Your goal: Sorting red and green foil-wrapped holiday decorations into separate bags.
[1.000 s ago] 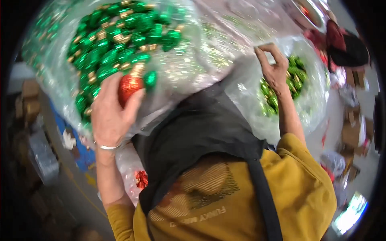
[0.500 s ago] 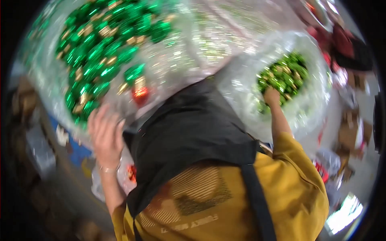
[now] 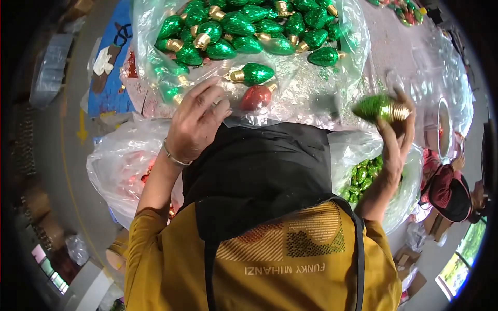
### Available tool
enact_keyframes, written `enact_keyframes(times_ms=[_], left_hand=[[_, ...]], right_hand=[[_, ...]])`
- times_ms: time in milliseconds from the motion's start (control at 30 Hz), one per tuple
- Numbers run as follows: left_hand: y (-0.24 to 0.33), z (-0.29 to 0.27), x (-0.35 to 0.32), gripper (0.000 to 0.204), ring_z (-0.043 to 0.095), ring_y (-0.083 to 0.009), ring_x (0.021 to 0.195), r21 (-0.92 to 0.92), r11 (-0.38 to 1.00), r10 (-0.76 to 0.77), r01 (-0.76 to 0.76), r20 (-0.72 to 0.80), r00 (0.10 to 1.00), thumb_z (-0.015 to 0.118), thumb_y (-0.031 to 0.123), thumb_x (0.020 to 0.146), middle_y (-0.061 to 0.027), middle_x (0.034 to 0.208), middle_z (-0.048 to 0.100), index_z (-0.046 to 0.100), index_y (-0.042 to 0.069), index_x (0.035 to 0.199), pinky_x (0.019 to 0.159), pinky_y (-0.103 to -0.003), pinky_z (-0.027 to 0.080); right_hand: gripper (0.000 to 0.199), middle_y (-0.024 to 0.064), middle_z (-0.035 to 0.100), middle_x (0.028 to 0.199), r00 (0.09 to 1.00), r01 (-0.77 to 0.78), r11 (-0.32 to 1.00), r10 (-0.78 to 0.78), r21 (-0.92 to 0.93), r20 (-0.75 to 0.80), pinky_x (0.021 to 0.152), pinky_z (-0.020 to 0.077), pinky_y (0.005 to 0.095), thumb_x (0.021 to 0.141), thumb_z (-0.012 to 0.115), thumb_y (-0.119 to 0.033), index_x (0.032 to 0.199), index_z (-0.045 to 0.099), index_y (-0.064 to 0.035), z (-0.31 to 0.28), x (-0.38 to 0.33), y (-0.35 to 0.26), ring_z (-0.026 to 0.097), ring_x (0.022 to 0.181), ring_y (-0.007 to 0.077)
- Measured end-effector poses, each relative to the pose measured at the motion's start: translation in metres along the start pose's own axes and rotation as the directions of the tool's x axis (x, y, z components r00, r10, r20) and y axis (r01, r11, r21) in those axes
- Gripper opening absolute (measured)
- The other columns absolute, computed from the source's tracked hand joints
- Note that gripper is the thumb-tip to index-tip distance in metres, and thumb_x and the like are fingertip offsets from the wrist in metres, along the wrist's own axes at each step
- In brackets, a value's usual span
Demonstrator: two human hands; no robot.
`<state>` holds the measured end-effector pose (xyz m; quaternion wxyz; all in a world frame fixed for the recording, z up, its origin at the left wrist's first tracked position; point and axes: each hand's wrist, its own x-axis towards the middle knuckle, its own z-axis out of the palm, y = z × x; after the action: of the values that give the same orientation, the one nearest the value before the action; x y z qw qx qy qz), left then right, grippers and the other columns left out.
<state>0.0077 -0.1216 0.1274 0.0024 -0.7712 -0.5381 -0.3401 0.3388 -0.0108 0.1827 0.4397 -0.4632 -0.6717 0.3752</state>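
Observation:
A light-green glittery bulb ornament (image 3: 374, 108) with a gold screw base is held in my right hand (image 3: 395, 137), raised above the right side of the table. My left hand (image 3: 199, 122) hovers at the table's near edge, fingers loosely bent and apart, with nothing seen in them. Closest to it are a single dark-green bulb ornament (image 3: 258, 74) and a red bulb ornament (image 3: 256, 97), both under or on clear plastic. Beyond them a heap of dark-green glitter bulbs (image 3: 241, 25) with gold bases fills a clear plastic bag (image 3: 358, 49).
Below my right arm, a plastic-lined container (image 3: 412, 179) holds light-green bulbs (image 3: 363, 179). A clear bag (image 3: 116, 166) with red pieces hangs at the left. Glitter covers the pink tabletop (image 3: 391, 49). Another person (image 3: 448, 192) in red is at the right, near cardboard boxes.
My right hand has come up out of the light-green bulbs with one in its fingers. My left hand has shifted toward the red bulb, and my view has turned.

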Motion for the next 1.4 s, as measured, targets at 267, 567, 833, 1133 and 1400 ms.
enact_keyframes(times_ms=[267,567,833,1133,1400], left_hand=[[-0.007,0.009,-0.020,0.032,0.053,-0.0314,0.112,-0.051,0.998,0.039,-0.041,-0.040,0.998,0.059,-0.005,0.073,-0.0123,0.116,0.054,0.063,0.004,0.104,0.088,-0.038,0.050],[-0.015,0.014,-0.021,0.033,0.054,-0.0350,0.112,-0.187,0.980,0.047,-0.063,-0.090,0.995,0.065,-0.005,0.074,-0.0137,0.116,0.055,0.065,0.006,0.105,0.090,-0.041,0.049],[-0.018,0.019,-0.022,0.032,0.053,-0.0343,0.113,-0.158,0.985,0.049,-0.066,-0.111,0.993,0.069,0.000,0.075,-0.0127,0.116,0.056,0.065,0.009,0.105,0.090,-0.040,0.048],[-0.017,0.015,-0.018,0.033,0.053,-0.0322,0.113,-0.086,0.992,0.082,-0.090,-0.086,0.993,0.070,0.000,0.073,-0.0109,0.116,0.056,0.066,0.010,0.104,0.090,-0.040,0.048],[-0.009,0.011,-0.014,0.030,0.054,-0.0295,0.112,-0.030,0.993,0.115,-0.115,-0.003,0.993,0.068,0.000,0.073,-0.0073,0.108,0.061,0.068,0.012,0.100,0.088,-0.039,0.048]], right_hand=[[0.034,0.0103,0.063,0.098,0.635,0.335,0.940,-0.180,-0.057,0.751,0.069,0.0480,0.0304,0.085,0.065,-0.020,0.111,0.057,0.0003,0.137,0.085,-0.056,0.057,0.079,0.0147],[0.038,0.0152,0.058,0.070,0.190,0.683,0.679,0.189,-0.268,0.963,0.059,0.0452,0.0366,0.082,0.063,-0.034,0.086,0.058,0.0032,0.177,0.097,-0.043,0.056,0.063,0.0257],[0.032,0.0158,0.058,0.066,0.300,0.590,0.778,0.037,-0.216,0.953,0.058,0.0446,0.0389,0.079,0.064,-0.026,0.084,0.059,0.0047,0.170,0.099,-0.029,0.057,0.062,0.0286],[0.028,0.0184,0.059,0.069,0.436,0.575,0.787,-0.062,-0.225,0.898,0.060,0.0464,0.0401,0.079,0.065,-0.021,0.081,0.056,0.0056,0.154,0.083,-0.032,0.059,0.065,0.0320],[0.028,0.0218,0.061,0.070,0.557,0.667,0.703,-0.250,-0.247,0.792,0.062,0.0501,0.0414,0.071,0.070,-0.020,0.080,0.059,0.0043,0.169,0.067,-0.006,0.063,0.070,0.0345]])
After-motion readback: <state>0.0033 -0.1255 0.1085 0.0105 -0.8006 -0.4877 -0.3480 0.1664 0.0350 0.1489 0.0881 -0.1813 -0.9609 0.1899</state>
